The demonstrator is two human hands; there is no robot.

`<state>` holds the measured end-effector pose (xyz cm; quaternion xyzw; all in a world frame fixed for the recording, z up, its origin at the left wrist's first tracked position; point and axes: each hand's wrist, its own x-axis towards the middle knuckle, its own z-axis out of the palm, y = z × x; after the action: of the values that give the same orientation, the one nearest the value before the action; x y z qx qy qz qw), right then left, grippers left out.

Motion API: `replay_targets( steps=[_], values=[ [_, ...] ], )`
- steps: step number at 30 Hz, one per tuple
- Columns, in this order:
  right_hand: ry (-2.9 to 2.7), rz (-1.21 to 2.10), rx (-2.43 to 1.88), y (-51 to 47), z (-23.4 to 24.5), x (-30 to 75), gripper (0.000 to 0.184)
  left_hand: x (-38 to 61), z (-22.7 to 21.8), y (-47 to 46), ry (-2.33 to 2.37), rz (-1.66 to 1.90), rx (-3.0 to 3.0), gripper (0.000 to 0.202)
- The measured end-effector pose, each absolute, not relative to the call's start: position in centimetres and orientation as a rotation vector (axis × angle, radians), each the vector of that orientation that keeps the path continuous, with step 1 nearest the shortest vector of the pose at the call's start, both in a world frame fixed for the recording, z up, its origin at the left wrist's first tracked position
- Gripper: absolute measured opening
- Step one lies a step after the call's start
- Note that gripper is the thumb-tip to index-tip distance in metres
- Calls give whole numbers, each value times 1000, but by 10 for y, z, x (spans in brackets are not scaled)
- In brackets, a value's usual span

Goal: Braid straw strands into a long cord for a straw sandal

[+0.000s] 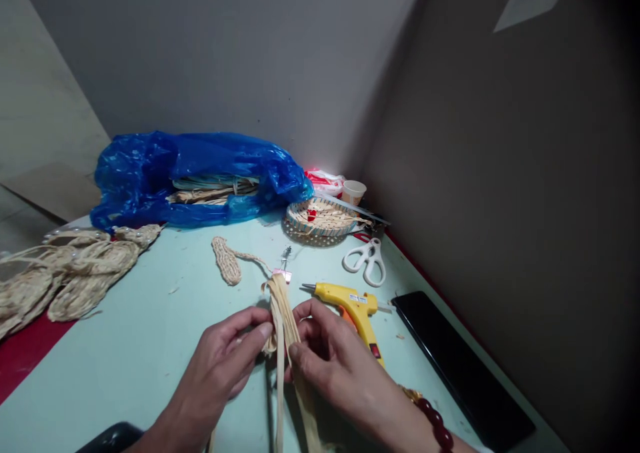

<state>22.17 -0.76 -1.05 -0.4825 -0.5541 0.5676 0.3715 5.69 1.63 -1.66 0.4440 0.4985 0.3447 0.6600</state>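
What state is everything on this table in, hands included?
Left hand: pinching straw strips.
Right hand: gripping the same strips.
Straw strips: bunched, ends trailing toward the person.
Hot-glue gun: on its side, glue stick jutting from rear.
Scissors: lying flat, blades hard to make out.
Blue plastic bag: open, straw bundles inside.
Cup: upright, uncovered.
Woven basket: upright, open-topped.
Woven sandals: lying together.
Small woven sole: lying flat.
Black object: lying flat.
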Motion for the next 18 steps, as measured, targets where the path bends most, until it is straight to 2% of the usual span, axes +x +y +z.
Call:
replay_targets(
  steps=[6, 9, 14, 18],
  values=[
    [-1564, 1279, -1328, -8, -6, 221, 15, 53, -22, 21, 1155, 823, 1164, 25],
    [-1433, 1270, -1287, -3, 3, 229, 12, 53, -22, 21, 1202, 794, 1183, 25],
    [-1149, 1083, -1197, 10, 18, 253, 23, 53, -23, 20, 1252, 786, 1184, 27],
    [-1098, 1197, -1151, 12, 13, 251, 20, 53, -26, 22, 1242, 777, 1223, 26]
  ],
)
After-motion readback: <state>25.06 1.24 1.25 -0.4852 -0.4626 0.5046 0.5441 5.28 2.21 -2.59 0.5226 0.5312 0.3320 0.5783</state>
